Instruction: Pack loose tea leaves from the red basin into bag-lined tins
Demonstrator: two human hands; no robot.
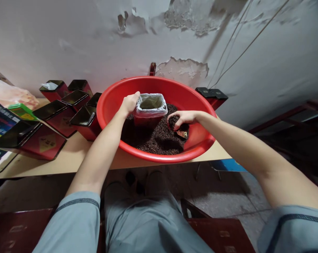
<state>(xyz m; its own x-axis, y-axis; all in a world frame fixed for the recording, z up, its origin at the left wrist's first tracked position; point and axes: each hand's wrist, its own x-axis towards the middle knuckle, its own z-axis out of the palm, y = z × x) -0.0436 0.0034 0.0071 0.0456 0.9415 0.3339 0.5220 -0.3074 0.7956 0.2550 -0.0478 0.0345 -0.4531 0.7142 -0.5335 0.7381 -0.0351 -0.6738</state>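
A large red basin (198,140) holds a heap of dark loose grains (159,142). Inside it stands a red tin (147,122) lined with a clear plastic bag (151,111) folded over its rim. My left hand (131,102) grips the bag and the tin's rim at the left corner. My right hand (181,119) is curled round a clump of the dark grains, to the right of the tin. Just below those fingers a small gold and red object (182,134) lies on the grains; what it is cannot be made out.
Several red and black tins (55,117) stand left of the basin on the light wooden table (72,154). More dark-topped tins (211,93) are behind the basin at the right. A peeling wall (95,45) rises behind. A green item (22,111) lies at the far left.
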